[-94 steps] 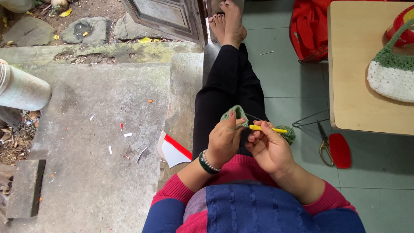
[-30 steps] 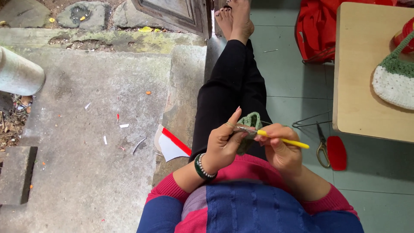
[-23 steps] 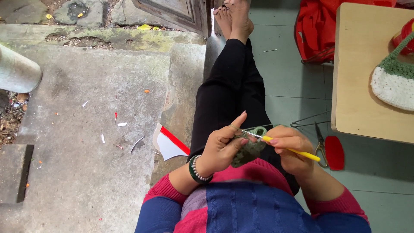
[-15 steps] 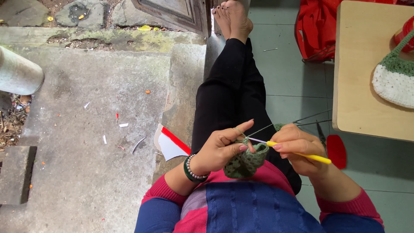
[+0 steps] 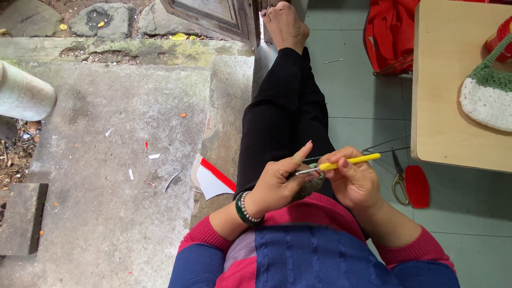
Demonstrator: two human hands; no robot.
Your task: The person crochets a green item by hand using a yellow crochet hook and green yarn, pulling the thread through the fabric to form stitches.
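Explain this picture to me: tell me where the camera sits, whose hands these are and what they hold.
The camera sits on a person's head and looks down at their lap and outstretched legs. The right hand grips a yellow-handled crochet hook. The left hand pinches a small green crochet piece, mostly hidden between the hands. On the green floor beside them lie scissors and a red flat object. A wooden table carries a green and white crocheted bag. A red-edged white paper scrap lies on the concrete step.

Packaging in view: one doubtful scrap

I see only a white card with a red edge (image 5: 212, 180), possibly torn packaging, lying just left of my outstretched leg (image 5: 285, 117).
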